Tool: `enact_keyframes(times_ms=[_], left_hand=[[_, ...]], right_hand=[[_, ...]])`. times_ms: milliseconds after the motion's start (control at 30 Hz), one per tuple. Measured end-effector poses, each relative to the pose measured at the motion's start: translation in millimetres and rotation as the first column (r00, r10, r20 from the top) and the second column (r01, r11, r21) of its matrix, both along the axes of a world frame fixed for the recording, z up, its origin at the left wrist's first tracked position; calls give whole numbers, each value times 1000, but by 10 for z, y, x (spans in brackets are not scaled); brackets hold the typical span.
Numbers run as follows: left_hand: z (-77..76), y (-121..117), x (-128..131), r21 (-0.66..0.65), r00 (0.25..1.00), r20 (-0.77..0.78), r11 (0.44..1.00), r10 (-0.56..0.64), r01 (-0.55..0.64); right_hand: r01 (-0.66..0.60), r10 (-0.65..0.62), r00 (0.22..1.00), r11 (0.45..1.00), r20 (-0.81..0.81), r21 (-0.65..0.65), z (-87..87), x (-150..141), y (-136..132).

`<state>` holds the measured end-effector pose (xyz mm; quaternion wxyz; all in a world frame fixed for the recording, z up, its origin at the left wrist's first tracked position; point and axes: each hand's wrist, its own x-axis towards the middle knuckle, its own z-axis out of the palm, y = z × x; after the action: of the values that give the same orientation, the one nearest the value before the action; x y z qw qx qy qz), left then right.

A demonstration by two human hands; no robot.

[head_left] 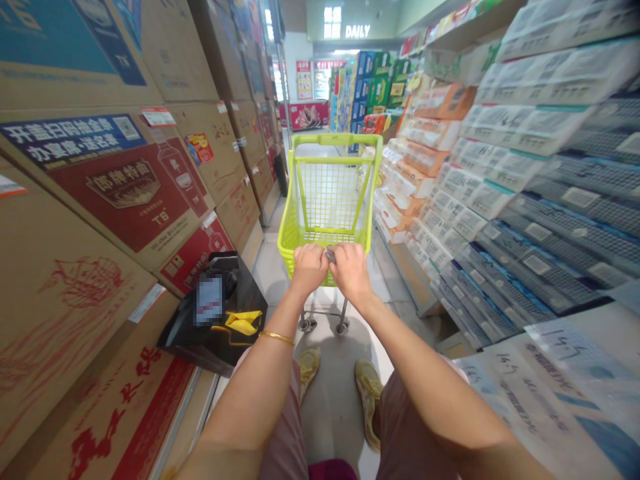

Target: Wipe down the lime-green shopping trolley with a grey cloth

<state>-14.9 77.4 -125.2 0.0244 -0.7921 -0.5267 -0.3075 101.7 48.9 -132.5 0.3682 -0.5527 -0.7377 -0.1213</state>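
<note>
The left hand [311,262] and right hand [349,263] grasp, side by side, the near end of a lime-green plastic shopping cart [330,235] with small wheels [342,327], sloping sides and a gridded far panel, standing between brown cardboard cartons [145,193] and stacked white packages [525,123].

Single camera, on the person's head. I see it facing forward along the aisle [334,380], tilted down; left hand [311,264] and right hand [349,265] near, mid-view; DAILY sign [358,31] far off.
</note>
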Motion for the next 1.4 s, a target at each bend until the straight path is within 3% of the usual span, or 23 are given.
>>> enact_keyframes(times_ms=[200,433,600,700,867,1200,1400], left_hand=[[4,12,-19,15,1000,9,1000,-15,14],[27,16,-35,0,1000,25,1000,-4,4],[26,23,-12,2,1000,25,1000,11,-11],[6,46,-14,-1,1000,7,1000,18,-18],[-16,91,-53,-19,1000,-27,1000,3,-4],[10,134,-81,-17,998,46,999,-35,36],[16,208,-165,-20,998,55,1000,-8,9]], right_hand=[[-48,47,997,999,62,18,-10,231,7],[-5,5,1000,999,3,44,9,567,-31],[18,-16,998,999,-55,38,-13,390,-26],[-37,37,999,999,-22,29,-43,144,-4],[-6,5,1000,999,27,51,-56,-48,54],[-26,25,999,999,39,39,61,397,33],[-139,139,990,990,-18,10,87,465,63]])
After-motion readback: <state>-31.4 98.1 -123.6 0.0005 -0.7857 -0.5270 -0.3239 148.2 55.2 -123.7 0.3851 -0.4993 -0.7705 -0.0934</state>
